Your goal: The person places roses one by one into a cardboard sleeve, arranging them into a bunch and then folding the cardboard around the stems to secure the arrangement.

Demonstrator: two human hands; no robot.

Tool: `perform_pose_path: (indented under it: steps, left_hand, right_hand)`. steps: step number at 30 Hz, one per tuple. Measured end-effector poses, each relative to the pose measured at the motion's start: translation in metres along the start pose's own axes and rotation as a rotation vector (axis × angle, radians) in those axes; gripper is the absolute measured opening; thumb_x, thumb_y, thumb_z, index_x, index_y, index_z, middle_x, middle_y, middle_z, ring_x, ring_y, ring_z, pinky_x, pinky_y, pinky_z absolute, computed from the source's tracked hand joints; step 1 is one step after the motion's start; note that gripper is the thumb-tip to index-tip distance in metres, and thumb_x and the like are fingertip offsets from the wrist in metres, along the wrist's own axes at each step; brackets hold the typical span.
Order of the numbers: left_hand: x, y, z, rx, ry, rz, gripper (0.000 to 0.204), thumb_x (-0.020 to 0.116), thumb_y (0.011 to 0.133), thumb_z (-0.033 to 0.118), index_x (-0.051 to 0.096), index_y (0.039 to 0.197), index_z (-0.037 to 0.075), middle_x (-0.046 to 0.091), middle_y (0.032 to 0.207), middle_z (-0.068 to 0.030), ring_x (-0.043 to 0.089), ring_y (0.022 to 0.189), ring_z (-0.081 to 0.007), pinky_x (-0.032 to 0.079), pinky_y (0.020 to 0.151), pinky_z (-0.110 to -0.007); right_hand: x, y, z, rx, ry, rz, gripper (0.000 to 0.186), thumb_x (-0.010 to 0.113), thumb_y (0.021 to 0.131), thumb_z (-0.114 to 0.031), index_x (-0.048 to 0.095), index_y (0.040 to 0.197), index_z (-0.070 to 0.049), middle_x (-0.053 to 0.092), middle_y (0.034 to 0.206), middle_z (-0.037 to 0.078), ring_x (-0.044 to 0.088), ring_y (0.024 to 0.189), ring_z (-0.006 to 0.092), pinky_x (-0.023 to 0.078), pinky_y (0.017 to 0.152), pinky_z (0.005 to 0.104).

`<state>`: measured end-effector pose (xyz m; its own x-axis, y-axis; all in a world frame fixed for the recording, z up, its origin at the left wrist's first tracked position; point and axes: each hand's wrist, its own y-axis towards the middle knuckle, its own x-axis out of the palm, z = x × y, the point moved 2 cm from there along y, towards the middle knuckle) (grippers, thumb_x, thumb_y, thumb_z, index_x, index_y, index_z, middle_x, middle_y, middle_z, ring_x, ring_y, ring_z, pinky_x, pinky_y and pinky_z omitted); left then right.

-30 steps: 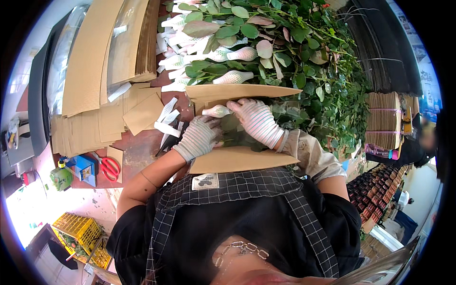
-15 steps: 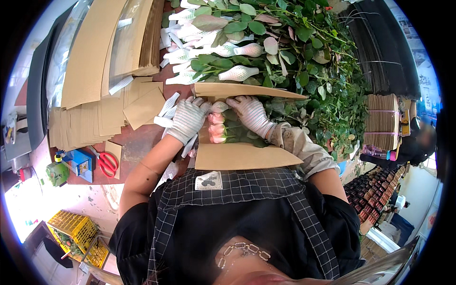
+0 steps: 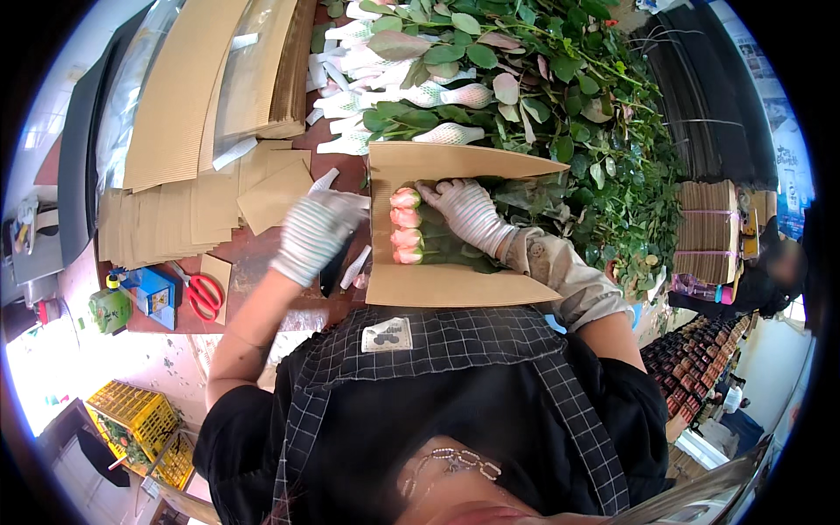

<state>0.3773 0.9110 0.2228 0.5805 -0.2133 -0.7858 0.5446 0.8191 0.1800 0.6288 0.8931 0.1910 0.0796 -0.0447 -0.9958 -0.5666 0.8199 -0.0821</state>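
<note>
An open brown corrugated cardboard wrapper (image 3: 464,285) lies in front of me, holding a column of several pink roses (image 3: 405,219) with green stems and leaves. My right hand (image 3: 468,213), in a striped glove, rests beside the top rose, fingers bent inward and closed on something I cannot make out. My left hand (image 3: 315,232), similarly gloved and blurred by motion, is left of the wrapper, near a white foam mesh sleeve (image 3: 322,181); its grip is unclear.
Sleeved roses (image 3: 446,133) and foliage fill the back. Cardboard sheets (image 3: 166,210), red scissors (image 3: 204,296) and a green bottle (image 3: 108,308) are left. Bundled cardboard (image 3: 704,223) is right, beside a person in dark clothing (image 3: 766,280). A yellow crate (image 3: 131,411) is lower left.
My left hand has moved leftward out of the wrapper. The pink rose heads are now uncovered, without the mesh sleeve seen earlier. My right hand stays at the top rose.
</note>
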Motion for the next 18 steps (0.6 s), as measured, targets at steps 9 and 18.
perform_pose_path:
  steps: [9, 18]
  left_hand:
    - [0.08, 0.021, 0.038, 0.116, 0.215, -0.231, 0.053, 0.065, 0.071, 0.045, 0.057, 0.111, 0.01, 0.046, 0.128, -0.0134, 0.039, 0.122, -0.0318, 0.031, 0.1, -0.046]
    - [0.072, 0.032, 0.041, 0.199, 0.277, -0.321, 0.052, 0.063, 0.073, 0.048, 0.057, 0.114, 0.016, 0.052, 0.12, -0.013, 0.045, 0.113, -0.032, 0.035, 0.096, -0.044]
  right_hand:
    - [-0.049, -0.023, 0.017, 0.302, 0.472, -0.011, 0.039, 0.058, 0.082, -0.029, 0.055, 0.111, -0.004, 0.062, 0.094, 0.02, 0.06, 0.088, 0.0358, 0.048, 0.077, 0.0425]
    - [-0.116, -0.174, 0.096, 0.801, 1.419, 0.645, 0.028, 0.057, 0.088, -0.013, 0.059, 0.112, 0.0, 0.065, 0.1, 0.004, 0.059, 0.088, 0.0135, 0.047, 0.076, 0.0235]
